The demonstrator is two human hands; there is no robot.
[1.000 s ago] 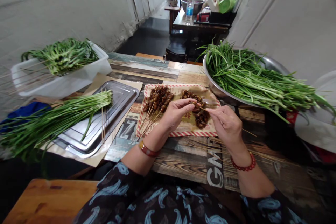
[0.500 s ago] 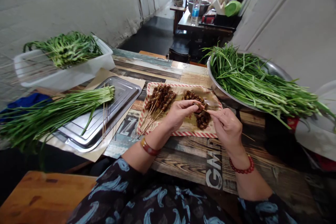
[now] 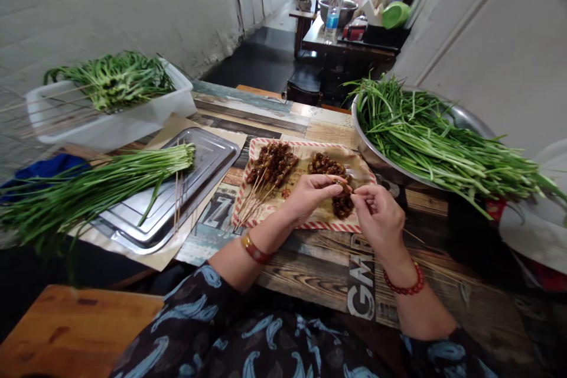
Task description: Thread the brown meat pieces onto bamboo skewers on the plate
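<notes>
Over the right half of a red-and-white-rimmed tray [image 3: 310,143], my two hands almost meet. My left hand [image 3: 308,196] pinches a small brown, sauce-coated piece between thumb and fingers; the fingers mostly hide it. My right hand [image 3: 380,212] is closed on a thin wooden skewer [image 3: 414,237], whose tail sticks out past the palm. Its front end is hidden at the fingertips. Loose dark glossy pieces [image 3: 342,205] lie under and behind my hands. On the tray's left side sits a pile of loaded skewers [image 3: 272,164], sticks pointing toward me.
Bare skewers [image 3: 330,243] lie on the table before the tray. At right stands a metal bowl [image 3: 376,156] heaped with long greens. To the left, a metal lid [image 3: 133,221] carries a bundle of green stalks [image 3: 146,168]; behind it is a white bin [image 3: 146,112] with skewered greens.
My right hand has moved in toward the left, and the gap between my fingertips has narrowed. The bit of skewer that showed between them is now mostly out of sight.
</notes>
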